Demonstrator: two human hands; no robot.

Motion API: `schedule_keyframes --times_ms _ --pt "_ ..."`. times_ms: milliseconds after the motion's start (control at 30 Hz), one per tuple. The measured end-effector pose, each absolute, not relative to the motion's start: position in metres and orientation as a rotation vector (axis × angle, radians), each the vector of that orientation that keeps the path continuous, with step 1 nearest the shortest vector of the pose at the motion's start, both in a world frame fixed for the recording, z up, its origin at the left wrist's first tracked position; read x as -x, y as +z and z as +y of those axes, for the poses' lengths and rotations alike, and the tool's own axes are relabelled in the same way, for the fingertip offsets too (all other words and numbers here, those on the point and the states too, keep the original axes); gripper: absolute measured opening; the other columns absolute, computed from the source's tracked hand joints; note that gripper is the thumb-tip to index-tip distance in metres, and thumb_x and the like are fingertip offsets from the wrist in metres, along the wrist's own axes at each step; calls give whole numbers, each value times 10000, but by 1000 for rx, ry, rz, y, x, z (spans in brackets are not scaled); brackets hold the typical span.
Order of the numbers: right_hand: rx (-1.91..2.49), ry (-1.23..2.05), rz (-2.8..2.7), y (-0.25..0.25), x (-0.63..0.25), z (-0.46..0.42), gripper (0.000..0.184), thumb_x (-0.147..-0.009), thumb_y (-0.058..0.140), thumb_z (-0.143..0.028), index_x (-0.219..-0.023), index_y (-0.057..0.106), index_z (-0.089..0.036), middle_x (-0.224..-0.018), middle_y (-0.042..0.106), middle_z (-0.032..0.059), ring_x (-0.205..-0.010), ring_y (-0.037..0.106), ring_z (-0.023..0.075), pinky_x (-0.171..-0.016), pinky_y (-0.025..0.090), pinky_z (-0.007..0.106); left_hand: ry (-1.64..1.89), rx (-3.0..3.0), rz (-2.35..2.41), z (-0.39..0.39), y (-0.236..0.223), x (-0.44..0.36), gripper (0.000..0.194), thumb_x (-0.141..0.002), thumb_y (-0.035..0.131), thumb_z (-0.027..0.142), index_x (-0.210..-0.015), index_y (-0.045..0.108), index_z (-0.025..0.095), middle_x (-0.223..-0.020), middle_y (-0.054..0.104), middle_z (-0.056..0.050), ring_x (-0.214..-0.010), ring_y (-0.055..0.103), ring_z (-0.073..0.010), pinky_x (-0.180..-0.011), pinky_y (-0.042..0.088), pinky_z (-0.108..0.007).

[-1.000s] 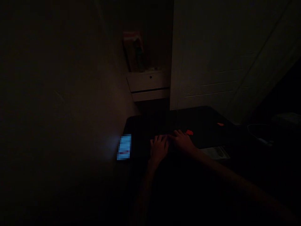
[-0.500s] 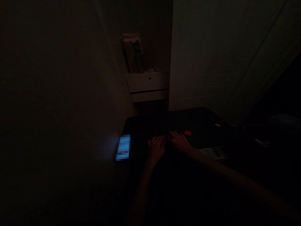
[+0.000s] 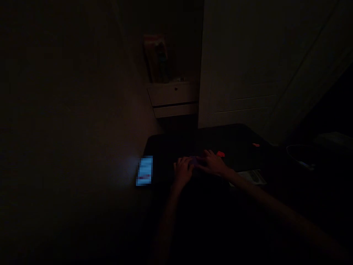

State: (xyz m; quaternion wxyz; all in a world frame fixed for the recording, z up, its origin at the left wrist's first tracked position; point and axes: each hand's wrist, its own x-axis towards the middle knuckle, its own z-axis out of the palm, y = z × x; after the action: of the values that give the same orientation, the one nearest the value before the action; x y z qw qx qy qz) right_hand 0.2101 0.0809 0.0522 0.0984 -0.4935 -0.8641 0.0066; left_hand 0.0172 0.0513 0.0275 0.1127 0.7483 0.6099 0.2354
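In the head view my left hand [image 3: 183, 171] is low over the dark table, its fingers curled against a small purple piece [image 3: 194, 161]. My right hand [image 3: 212, 162] holds the same piece from the other side, with the thumb stretched towards my left hand. Darkness hides what the purple piece is made of and most of its outline. A bright red lump [image 3: 220, 154] lies just beyond my right hand. Farther right, near the table's edge, is a smaller orange-red scrap [image 3: 256, 145].
A lit phone-like screen [image 3: 145, 171], blurred out, stands at the table's left edge by the wall. A printed sheet [image 3: 252, 176] lies partly under my right forearm. Behind the dark table [image 3: 171, 143] are a pale drawer unit [image 3: 173, 96] and a panelled door [image 3: 237, 73].
My right hand has shifted slightly right and up, and its fingers have turned. More of the purple piece now shows between my hands. The picture is a little darker.
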Motion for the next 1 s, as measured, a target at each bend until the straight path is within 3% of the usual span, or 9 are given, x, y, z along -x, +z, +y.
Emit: schedule_keyframes --times_ms 333,467,667,867,1000 --pt "1428 101 -2536 45 -215 85 558 -937 509 -674 -1357 643 -331 -1223 585 126 -1100 533 305 -813 495 374 707 -2143 1760 53 31 -16 316 -966 542 316 -1273 611 307 -1347 615 -37 -1247 493 -255 -1040 382 -453" --pt "1287 164 -2513 30 -224 95 524 -950 563 -589 -1393 620 -316 -1226 588 134 -1097 540 307 -940 471 456 757 -2169 1780 50 29 -18 344 -945 587 401 -1272 607 296 -1339 618 -45 -1240 499 -271 -1047 368 -473" --pt "1205 218 -2485 12 -231 106 418 -1002 542 -377 -1410 604 -308 -1242 581 136 -1127 536 294 -985 445 464 785 -2185 1785 49 27 -19 397 -902 642 500 -1247 616 303 -1296 634 -46 -1213 513 -283 -1029 372 -482" --pt "1206 228 -2446 6 -230 109 433 -979 582 -376 -1406 605 -311 -1222 590 131 -1118 537 284 -993 433 463 774 -2188 1780 49 26 -18 336 -942 604 409 -1262 606 305 -1316 634 -45 -1234 503 -275 -1034 362 -477" --pt "1232 259 -2445 8 -229 108 427 -977 586 -392 -1393 619 -303 -1229 595 134 -1140 539 286 -998 428 464 768 -2202 1757 47 28 -18 380 -933 606 470 -1274 602 303 -1326 630 -44 -1231 506 -277 -1038 360 -485"
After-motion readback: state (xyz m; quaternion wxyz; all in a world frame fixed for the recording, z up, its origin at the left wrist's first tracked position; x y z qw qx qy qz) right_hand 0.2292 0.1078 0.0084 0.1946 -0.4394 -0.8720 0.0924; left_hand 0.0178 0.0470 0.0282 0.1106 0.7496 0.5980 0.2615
